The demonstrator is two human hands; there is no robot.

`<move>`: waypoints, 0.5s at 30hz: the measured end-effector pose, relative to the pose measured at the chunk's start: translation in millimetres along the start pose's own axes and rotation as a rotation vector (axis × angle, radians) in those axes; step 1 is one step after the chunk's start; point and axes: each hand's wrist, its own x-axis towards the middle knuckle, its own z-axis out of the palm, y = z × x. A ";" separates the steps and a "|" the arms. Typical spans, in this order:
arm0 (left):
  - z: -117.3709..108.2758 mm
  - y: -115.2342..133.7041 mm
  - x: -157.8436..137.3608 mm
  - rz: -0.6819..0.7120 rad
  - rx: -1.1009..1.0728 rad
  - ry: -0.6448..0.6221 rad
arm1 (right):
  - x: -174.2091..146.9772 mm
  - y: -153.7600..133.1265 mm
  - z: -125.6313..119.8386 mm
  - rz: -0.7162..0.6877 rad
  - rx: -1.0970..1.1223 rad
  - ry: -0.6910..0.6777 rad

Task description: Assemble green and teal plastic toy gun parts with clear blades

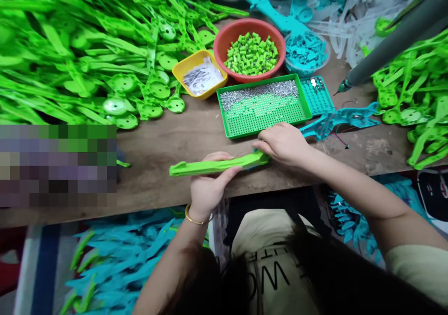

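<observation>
A long bright green plastic part (210,166) is held nearly level above the front edge of the wooden table. My left hand (212,179) is closed around its middle, thumb along the near side. At the part's right end, my right hand (285,143) is closed with its fingers bent over the tip; what lies under those fingertips is hidden. Just beyond my right hand is a green perforated tray (241,126), with small silver screws (262,91) heaped along its far side. A blue plastic shell (332,123) with thin red wires lies to the right.
A red bowl (219,56) of short green pieces, a yellow dish (182,70) and a clear tub (324,65) of blue bits stand behind the tray. A screwdriver (385,44) hangs at the right. Green parts (140,49) pile up left; blue parts (129,254) lie below the table.
</observation>
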 end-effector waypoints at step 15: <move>67.3 69.9 -21.7 -0.503 -0.503 -0.486 | -14.8 -6.4 -51.3 0.336 0.139 0.007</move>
